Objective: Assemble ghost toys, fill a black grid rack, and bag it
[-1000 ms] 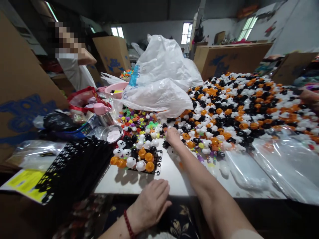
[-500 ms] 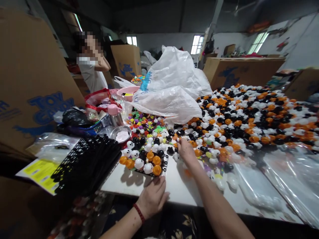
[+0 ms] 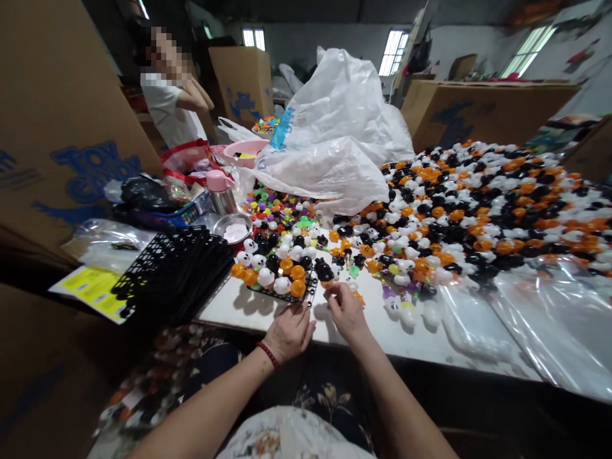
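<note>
A black grid tray (image 3: 310, 290) carries rows of white, orange and black round toy pieces on the white table. My left hand (image 3: 288, 333) lies palm down at its front edge, fingertips against the edge and thumb apart. To the right of the tray, my right hand (image 3: 348, 311) pinches the lower end of a black toy piece (image 3: 324, 270) with an orange bottom. The piece is upright, beside the tray's right side. Loose white, black and orange pieces (image 3: 406, 255) lie beyond my right hand.
A large toy pile (image 3: 478, 210) covers the right back, near a white plastic bag (image 3: 344, 115). Clear bags (image 3: 478, 319) lie at right. Stacked black grids (image 3: 176, 274), a metal bowl (image 3: 233, 228) and a pink-lidded flask (image 3: 220, 191) are at left. A person (image 3: 167, 105) stands behind boxes.
My right hand has come back from the loose pieces toward the tray, now with a black piece at its fingertips. The view has tilted downward; my left hand stays at the tray's edge.
</note>
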`<state>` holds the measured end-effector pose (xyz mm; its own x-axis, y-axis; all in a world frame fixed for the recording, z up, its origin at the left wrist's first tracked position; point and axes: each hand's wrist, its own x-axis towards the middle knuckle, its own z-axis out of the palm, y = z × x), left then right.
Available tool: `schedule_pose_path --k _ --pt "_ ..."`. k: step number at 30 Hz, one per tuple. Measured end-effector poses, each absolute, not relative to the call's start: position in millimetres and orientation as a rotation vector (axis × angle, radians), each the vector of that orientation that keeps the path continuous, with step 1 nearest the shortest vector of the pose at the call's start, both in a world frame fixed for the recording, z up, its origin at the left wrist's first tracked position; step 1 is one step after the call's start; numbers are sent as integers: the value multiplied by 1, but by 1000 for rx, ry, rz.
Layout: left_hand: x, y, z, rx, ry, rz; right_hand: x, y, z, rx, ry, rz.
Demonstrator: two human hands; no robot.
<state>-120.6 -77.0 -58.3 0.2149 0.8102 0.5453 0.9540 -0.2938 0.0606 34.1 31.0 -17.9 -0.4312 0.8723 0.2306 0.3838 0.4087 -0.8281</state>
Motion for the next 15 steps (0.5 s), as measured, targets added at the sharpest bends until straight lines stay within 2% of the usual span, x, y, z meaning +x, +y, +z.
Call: schedule_pose_path --k 7,15 --pt "-122 -76 -62 -2254 -1623 -695 43 16 -22 -1069 -2015 829" --pt "-123 -77 -58 -2223 -1553 -674 40 17 -30 -838 -2171 611"
